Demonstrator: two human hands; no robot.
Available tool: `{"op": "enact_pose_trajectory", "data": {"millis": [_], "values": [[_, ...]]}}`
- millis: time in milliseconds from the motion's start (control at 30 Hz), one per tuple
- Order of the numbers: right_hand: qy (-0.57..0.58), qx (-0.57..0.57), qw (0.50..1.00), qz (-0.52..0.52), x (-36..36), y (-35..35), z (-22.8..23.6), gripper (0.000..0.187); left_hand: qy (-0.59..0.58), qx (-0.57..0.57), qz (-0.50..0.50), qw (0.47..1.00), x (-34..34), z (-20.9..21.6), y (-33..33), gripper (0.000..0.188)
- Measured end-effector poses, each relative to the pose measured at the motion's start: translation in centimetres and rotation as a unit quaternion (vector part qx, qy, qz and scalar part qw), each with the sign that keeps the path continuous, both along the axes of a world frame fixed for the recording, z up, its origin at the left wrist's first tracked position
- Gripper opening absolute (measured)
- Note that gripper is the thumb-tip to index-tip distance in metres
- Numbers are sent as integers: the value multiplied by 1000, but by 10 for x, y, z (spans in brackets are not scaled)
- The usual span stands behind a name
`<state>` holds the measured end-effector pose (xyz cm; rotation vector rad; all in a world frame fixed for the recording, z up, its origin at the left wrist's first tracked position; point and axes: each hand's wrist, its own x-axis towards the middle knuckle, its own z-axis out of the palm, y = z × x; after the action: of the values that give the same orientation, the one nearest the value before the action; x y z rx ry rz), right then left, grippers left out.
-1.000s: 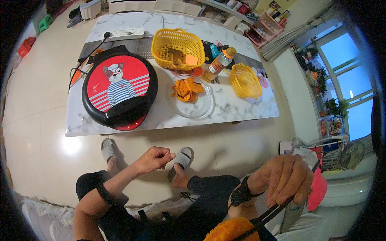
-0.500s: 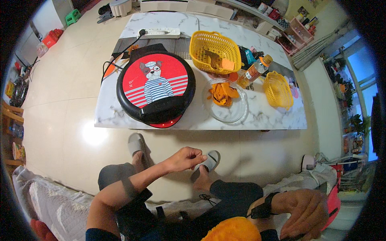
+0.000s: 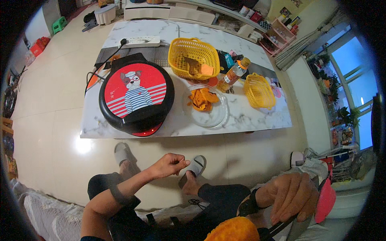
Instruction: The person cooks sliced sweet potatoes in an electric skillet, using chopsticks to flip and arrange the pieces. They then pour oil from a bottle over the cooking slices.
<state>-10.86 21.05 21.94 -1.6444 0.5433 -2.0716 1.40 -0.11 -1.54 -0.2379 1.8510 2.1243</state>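
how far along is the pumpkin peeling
Done: orange peelings sit piled in the clear glass bowl on the marble table. In hand: the right hand grips a dark-handled tool beside the round orange pumpkin on the lap; the left hand hangs loosely closed, empty. Left: the red-lidded round electric griddle is shut.

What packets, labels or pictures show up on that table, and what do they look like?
Electric griddle lid: table's left part; round, black rim, red top with a cartoon dog in a striped shirt.
Bottle: between the two yellow baskets; amber contents, orange cap, pale label band.
Small packets: behind the bottle; blue and pink, too small to describe further.
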Motion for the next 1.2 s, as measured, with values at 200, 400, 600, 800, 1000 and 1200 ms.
{"op": "enact_pose_trajectory", "data": {"millis": [200, 400, 600, 800, 1000, 1200], "values": [[-36, -49, 998, -25, 10, -13, -7, 30, 19, 1, 5, 1000, 4, 0, -3, 44], [31, 48, 998, -4, -3, -3, -5, 28, 6, 11, -3, 1000, 2, -1, -4, 42], [3, 136, 900, -414, -22, -16, -46, 33, 13, 12, 0, 1000, 2, 0, -3, 43], [-119, 240, 879, -395, -69, -46, -84, 39, 33, 21, 8, 999, 3, 3, -4, 44], [-162, 272, 853, -416, -71, -51, -88, 38, 29, 42, 8, 999, 3, 6, -5, 42], [59, 300, 801, -514, -39, -26, -57, 33, 39, 24, 17, 999, 4, 5, -7, 42]]}}
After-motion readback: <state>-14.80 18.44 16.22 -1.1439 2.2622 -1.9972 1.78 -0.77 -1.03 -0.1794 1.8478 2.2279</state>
